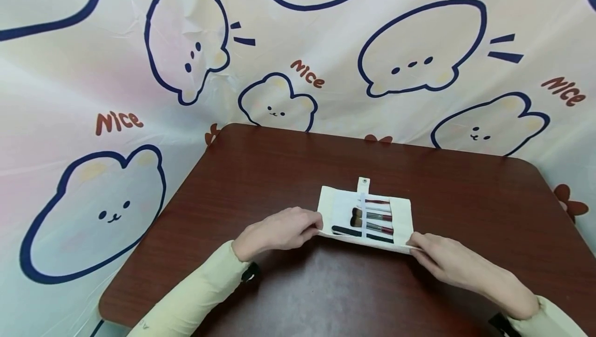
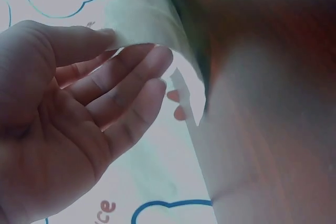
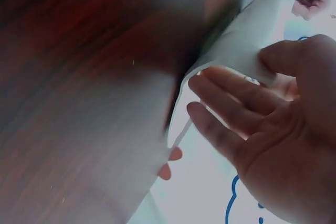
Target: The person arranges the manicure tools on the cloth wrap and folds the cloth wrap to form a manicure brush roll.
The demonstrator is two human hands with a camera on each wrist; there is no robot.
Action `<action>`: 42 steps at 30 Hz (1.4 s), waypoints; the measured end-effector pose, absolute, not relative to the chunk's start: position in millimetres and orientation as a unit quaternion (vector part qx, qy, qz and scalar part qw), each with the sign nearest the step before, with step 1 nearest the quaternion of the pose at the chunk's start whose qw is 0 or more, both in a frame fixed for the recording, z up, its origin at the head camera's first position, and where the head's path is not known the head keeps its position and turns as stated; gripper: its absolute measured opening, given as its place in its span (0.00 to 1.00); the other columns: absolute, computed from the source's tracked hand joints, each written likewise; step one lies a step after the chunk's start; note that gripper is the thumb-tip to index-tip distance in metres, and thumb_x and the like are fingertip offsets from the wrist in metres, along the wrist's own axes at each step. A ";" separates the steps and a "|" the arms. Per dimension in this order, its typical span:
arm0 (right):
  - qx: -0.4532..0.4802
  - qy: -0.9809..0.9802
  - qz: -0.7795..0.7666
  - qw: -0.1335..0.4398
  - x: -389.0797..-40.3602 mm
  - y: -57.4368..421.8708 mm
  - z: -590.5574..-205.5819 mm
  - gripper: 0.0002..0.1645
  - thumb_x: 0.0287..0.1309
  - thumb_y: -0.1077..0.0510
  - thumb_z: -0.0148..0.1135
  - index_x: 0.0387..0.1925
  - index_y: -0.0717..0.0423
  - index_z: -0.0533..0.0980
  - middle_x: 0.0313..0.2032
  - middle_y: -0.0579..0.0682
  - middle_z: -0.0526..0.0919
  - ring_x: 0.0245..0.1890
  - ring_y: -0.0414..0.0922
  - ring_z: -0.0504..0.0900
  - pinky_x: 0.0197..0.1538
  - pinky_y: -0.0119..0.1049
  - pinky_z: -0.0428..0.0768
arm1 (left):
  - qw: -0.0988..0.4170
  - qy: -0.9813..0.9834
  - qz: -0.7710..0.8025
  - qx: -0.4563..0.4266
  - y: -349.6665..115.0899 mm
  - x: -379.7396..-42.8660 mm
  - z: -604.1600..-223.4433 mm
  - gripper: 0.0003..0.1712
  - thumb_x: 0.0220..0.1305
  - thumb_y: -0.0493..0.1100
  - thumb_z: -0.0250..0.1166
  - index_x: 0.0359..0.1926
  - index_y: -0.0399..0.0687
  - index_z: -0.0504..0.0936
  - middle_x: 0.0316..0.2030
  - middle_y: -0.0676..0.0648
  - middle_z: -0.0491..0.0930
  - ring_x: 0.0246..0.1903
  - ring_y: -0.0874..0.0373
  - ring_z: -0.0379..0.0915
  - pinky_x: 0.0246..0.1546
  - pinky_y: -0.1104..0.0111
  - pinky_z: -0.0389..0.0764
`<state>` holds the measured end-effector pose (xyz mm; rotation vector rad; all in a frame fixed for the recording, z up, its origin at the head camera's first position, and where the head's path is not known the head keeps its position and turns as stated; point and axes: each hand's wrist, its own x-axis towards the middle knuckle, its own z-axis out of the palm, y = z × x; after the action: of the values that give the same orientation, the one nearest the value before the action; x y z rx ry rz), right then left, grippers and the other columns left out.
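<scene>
A white fabric brush roll (image 1: 402, 215) lies spread out over the table, its snap strap (image 1: 364, 184) pointing to the far side. Several makeup brushes (image 1: 372, 215) with dark red handles sit under its white band, and a black strip-like tool (image 1: 346, 231) lies nearest the front edge. My left hand (image 1: 284, 229) pinches the near left corner between thumb and fingers. At the near right corner my right hand (image 1: 449, 259) pinches the cloth the same way. Both wrist views show the near edge (image 2: 152, 24) lifted and curving between thumb and fingers (image 3: 220, 124).
The brown wooden table (image 1: 279, 171) reaches back to a white curtain (image 1: 326, 31) printed with blue cartoon outlines and the word Nice. That curtain also hangs along the left side and behind the right edge.
</scene>
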<state>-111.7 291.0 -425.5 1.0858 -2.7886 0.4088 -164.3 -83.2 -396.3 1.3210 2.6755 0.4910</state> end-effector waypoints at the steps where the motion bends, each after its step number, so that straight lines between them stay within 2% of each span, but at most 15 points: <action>1: 0.356 -0.921 0.147 0.063 -113.6 292.0 -424.9 0.12 0.60 0.62 0.65 0.37 0.43 0.71 0.25 0.27 0.64 0.24 0.24 0.63 0.30 0.19 0.63 | 0.063 0.883 0.171 0.432 -84.0 -166.4 -394.9 0.04 0.68 0.38 0.60 0.38 0.51 0.80 0.33 0.58 0.80 0.28 0.68 0.70 0.34 0.76 0.73; 5: 0.344 -0.917 0.191 0.067 -123.0 295.8 -422.2 0.11 0.64 0.62 0.61 0.38 0.44 0.70 0.22 0.27 0.62 0.21 0.23 0.62 0.28 0.17 0.61 | 0.077 0.883 0.206 0.414 -85.8 -177.0 -390.1 0.05 0.70 0.40 0.59 0.41 0.50 0.81 0.29 0.58 0.79 0.26 0.68 0.69 0.32 0.75 0.73; 9: 0.331 -0.915 0.224 0.056 -135.5 298.9 -420.5 0.09 0.66 0.62 0.59 0.39 0.44 0.71 0.22 0.28 0.63 0.20 0.25 0.63 0.27 0.20 0.64 | 0.091 0.883 0.236 0.395 -85.7 -190.1 -389.3 0.06 0.71 0.42 0.58 0.43 0.48 0.81 0.26 0.57 0.77 0.23 0.68 0.68 0.31 0.74 0.73; 18: 0.277 -0.925 0.259 0.024 -165.5 303.2 -423.7 0.04 0.68 0.58 0.58 0.42 0.45 0.74 0.23 0.36 0.67 0.20 0.29 0.64 0.25 0.27 0.68 | 0.135 0.892 0.289 0.320 -77.8 -219.3 -400.1 0.06 0.72 0.42 0.57 0.42 0.52 0.81 0.31 0.53 0.81 0.27 0.64 0.75 0.29 0.72 0.74; 25: 0.232 -0.938 0.257 -0.026 -179.7 301.7 -430.5 0.06 0.69 0.54 0.57 0.44 0.48 0.77 0.24 0.40 0.74 0.20 0.31 0.70 0.26 0.29 0.71 | 0.145 0.907 0.255 0.304 -68.2 -233.3 -408.9 0.07 0.71 0.41 0.57 0.41 0.49 0.82 0.31 0.53 0.82 0.26 0.64 0.74 0.29 0.72 0.74; 32: 0.200 -0.951 0.226 -0.070 -190.8 299.3 -440.1 0.06 0.70 0.56 0.55 0.43 0.51 0.77 0.20 0.41 0.70 0.17 0.35 0.66 0.25 0.31 0.68 | 0.155 0.920 0.211 0.291 -60.4 -242.9 -421.1 0.09 0.71 0.41 0.55 0.40 0.50 0.82 0.27 0.54 0.79 0.21 0.63 0.69 0.26 0.73 0.70; 42: 0.172 -0.953 0.220 -0.117 -193.6 293.6 -438.3 0.09 0.70 0.55 0.53 0.46 0.54 0.74 0.23 0.45 0.71 0.19 0.39 0.68 0.25 0.33 0.68 | 0.151 0.929 0.171 0.292 -56.2 -239.6 -424.0 0.05 0.67 0.38 0.57 0.34 0.50 0.78 0.26 0.54 0.77 0.21 0.63 0.68 0.25 0.73 0.68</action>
<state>-193.6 293.6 -438.3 0.5851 -3.2399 0.7490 -239.6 -56.2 -424.0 0.8370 2.6676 0.4898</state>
